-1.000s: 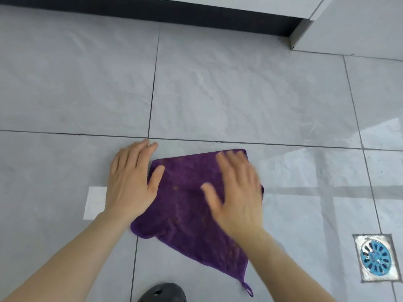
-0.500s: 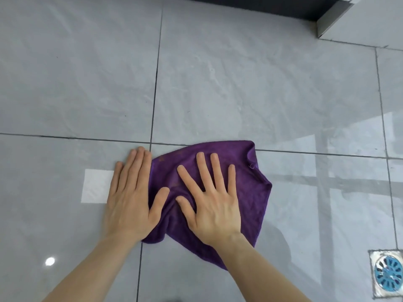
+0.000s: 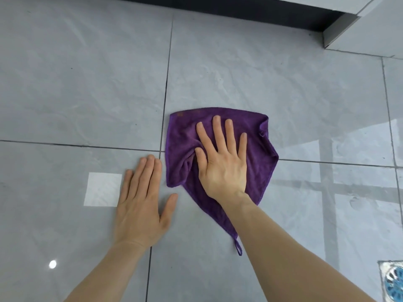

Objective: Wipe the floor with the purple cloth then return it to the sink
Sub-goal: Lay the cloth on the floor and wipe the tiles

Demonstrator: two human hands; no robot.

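The purple cloth (image 3: pixel 258 149) lies spread and slightly bunched on the grey tiled floor (image 3: pixel 87 83), over a tile joint. My right hand (image 3: pixel 222 164) presses flat on its middle, fingers spread, with the thumb against a fold. My left hand (image 3: pixel 141 203) rests flat on the bare tile just left of the cloth, apart from it, fingers together. The cloth's hanging loop (image 3: pixel 238 248) trails toward me beside my right forearm. No sink is in view.
A dark cabinet plinth (image 3: pixel 239 9) runs along the far edge, with a pale cabinet corner (image 3: pixel 340 29) at the upper right. A blue floor drain (image 3: pixel 394 282) sits at the lower right. Window light reflects on the glossy tiles.
My right hand has pushed the cloth away from me and to the right. My left hand, which was touching the cloth's left edge, now lies on bare tile.
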